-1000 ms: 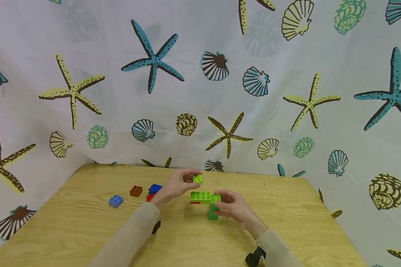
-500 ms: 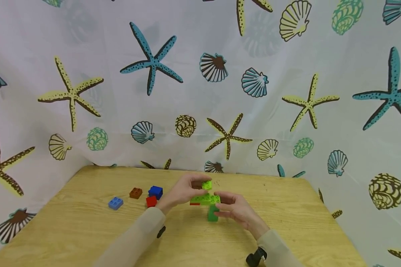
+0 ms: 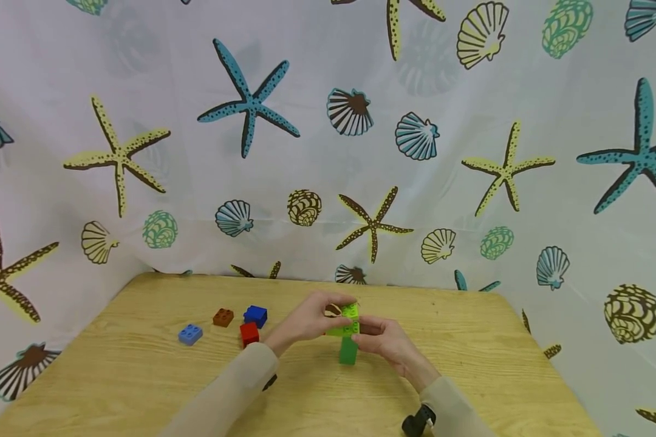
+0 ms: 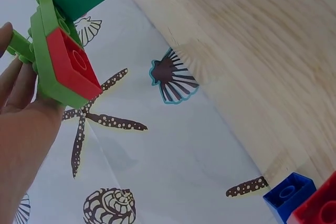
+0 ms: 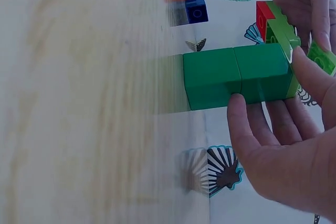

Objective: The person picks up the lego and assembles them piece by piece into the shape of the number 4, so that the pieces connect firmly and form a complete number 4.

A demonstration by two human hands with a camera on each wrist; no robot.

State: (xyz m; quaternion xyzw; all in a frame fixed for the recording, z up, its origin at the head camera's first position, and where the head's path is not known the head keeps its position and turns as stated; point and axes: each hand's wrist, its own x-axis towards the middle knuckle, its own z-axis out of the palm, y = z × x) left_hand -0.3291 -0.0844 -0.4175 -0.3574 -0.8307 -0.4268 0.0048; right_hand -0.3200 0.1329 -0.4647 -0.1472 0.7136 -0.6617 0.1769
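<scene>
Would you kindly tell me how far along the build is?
Done: the lime beam, red brick underneath, tops the green tower. In hand: the left hand pinches a small lime brick over the beam; the right hand grips the tower. Probably left: seating that brick, perhaps adding the brown brick lying apart.

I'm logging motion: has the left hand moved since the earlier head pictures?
Yes: the left hand moved rightward in the head view, farther from the brown brick.

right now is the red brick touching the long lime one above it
Touching: the left wrist view shows the red brick flush against the long lime brick, no gap.
</scene>
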